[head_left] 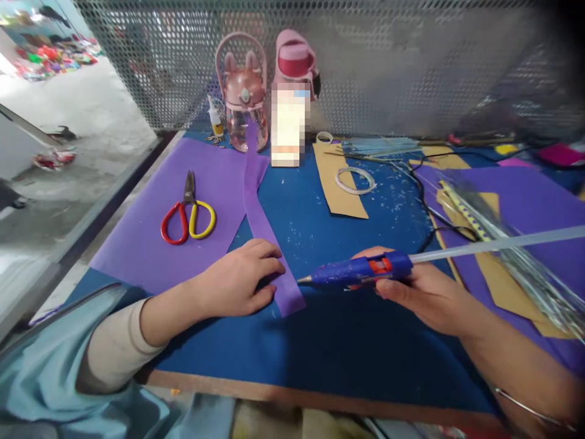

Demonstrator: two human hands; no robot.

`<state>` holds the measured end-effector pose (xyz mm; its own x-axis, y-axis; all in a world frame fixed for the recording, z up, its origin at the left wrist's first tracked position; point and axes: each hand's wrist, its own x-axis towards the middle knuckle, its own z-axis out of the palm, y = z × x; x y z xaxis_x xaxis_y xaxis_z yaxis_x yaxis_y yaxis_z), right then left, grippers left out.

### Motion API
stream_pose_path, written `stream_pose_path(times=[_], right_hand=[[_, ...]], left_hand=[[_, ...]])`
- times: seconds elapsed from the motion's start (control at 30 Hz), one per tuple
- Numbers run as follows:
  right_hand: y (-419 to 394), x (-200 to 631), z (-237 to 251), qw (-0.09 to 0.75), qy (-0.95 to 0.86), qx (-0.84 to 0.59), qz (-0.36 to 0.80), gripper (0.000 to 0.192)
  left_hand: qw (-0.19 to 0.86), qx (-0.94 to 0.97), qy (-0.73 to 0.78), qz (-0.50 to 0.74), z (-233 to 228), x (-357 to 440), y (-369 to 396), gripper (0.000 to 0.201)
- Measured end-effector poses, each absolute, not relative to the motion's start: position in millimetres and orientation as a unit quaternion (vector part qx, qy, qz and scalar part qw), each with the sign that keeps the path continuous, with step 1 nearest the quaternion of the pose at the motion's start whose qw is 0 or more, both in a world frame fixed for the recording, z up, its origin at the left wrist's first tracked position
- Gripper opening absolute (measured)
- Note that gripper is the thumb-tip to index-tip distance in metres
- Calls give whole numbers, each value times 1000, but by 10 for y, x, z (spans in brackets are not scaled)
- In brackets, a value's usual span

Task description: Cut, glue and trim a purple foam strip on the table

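My right hand (420, 289) is wrapped round a blue hot glue gun (351, 271) with a long translucent glue stick (493, 246) sticking out of its back. The metal nozzle points left, close to the right edge of a purple strip (269, 238). My left hand (249, 274) has its fingers curled on that strip and holds it against the table near its front end; the fingertips and thumb touch it. The strip runs back over the edge of a purple sheet (205, 174) and up against a clear pink water bottle (247, 125).
Scissors (189, 210) with red and yellow handles lie on the purple sheet. A phone (287, 128) leans against a pink bottle (295, 55). A white ring (355, 180) rests partly on a cardboard piece (340, 195). Plastic-wrapped sticks (525, 268) and a black cable (423, 189) occupy the right.
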<state>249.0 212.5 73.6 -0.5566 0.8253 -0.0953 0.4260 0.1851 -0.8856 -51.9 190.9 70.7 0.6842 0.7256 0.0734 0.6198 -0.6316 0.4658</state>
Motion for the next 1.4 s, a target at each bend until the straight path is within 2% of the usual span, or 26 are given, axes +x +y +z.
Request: stream_pose_path(times=[0.1,0.3,0.47,0.97,1.4], right_hand=[[2115,2490,717,188,-752,-388,499,28],[2113,2418,754,148,-795,-343,478,17],[2090,2343,797,146,-817,-330,449,12],[2086,2366,861,119,-872,-328,342,13],[2077,2305,935,101,-881,-366,281,28]], left_hand=[[199,907,353,116,708,-543,1920,34],[183,915,345,97,713,-554,1934,31],[184,912,350,106,703,-546,1935,30],[187,911,356,94,724,-543,1926,31],[180,913,358,75,748,-544,1917,32]])
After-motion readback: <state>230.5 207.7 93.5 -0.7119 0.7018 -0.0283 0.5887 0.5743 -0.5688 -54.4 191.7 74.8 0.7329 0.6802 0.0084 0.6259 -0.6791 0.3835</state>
